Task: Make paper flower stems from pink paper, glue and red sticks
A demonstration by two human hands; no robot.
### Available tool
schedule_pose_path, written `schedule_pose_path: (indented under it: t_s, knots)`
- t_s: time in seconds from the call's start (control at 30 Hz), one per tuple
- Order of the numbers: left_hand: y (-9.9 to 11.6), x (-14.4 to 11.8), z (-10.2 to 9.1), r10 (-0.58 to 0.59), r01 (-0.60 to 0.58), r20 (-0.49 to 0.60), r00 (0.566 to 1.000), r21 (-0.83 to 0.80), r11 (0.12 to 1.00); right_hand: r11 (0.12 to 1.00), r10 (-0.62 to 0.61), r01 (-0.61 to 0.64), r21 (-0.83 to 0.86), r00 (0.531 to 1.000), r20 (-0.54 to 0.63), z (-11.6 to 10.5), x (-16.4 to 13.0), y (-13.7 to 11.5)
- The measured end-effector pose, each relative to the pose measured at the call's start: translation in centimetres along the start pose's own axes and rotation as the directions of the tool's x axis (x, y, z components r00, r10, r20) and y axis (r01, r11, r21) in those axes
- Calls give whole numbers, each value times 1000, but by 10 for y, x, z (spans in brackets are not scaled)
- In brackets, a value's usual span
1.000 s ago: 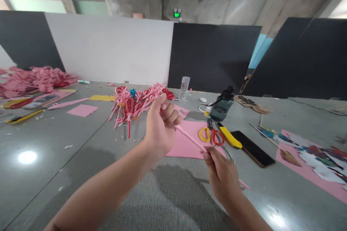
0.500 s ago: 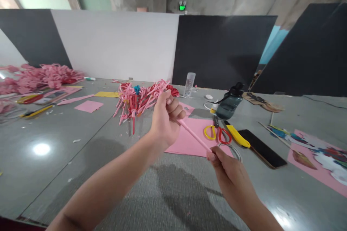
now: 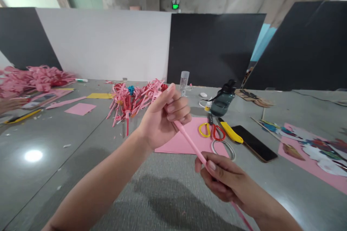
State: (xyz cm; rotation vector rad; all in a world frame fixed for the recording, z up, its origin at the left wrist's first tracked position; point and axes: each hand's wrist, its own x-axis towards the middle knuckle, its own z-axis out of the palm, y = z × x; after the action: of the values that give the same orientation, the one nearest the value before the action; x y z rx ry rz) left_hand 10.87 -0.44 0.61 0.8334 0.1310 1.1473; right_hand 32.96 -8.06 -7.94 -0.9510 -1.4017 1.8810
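A thin pink paper stick (image 3: 189,141), apparently rolled, slants between my two hands above the table. My left hand (image 3: 165,115) is closed around its upper end, fingers curled toward the palm. Lower down, my right hand (image 3: 222,177) pinches the stick between thumb and fingers. A narrow pink strip (image 3: 242,216) trails out below that hand; whether it is one piece with the stick is hidden. Under the hands lie pink paper sheets (image 3: 173,142). Scissors (image 3: 208,129) with one yellow and one red handle rest on them, beside a pale ring-shaped coil (image 3: 226,149).
Pink and red paper flowers (image 3: 130,103) are heaped behind my left hand, with a larger pink pile (image 3: 38,77) farther left. A co-worker's hand (image 3: 9,104) shows there. Rightward are a yellow cutter (image 3: 231,132), a phone (image 3: 256,142), a dark bottle (image 3: 223,99) and paper cutouts (image 3: 322,151).
My left hand has tilted and come slightly nearer. My right hand has shifted left and down, turning, and the trailing pink strip now shows below it. The view has swung slightly right.
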Motion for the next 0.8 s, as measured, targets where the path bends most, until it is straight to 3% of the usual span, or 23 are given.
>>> schedule_pose_path:
  t_s: [0.07, 0.13, 0.3, 0.43, 0.53, 0.8]
  knots:
    - [7, -6, 5, -60, 61, 18, 998, -28, 998, 992, 68, -79, 94, 991, 117, 0, 0, 2]
    - [9, -9, 10, -90, 90, 7, 996, -57, 994, 986, 70, -88, 139, 989, 127, 2, 3, 5]
    - [-1, -3, 9, -50, 38, -132, 990, -90, 995, 999, 17, -14, 45, 997, -70, 12, 8, 7]
    - [-8, 2, 4, -34, 14, -171, 985, -118, 993, 997, 18, -37, -73, 968, -251, 17, 6, 5]
    - [-11, 2, 3, -25, -1, -185, 982, -138, 990, 991, 5, -47, -129, 950, -313, 19, 2, 5]
    - [-17, 2, 1, -17, -16, -191, 981, -166, 986, 938, -169, 29, -345, 907, -385, 18, -2, 19]
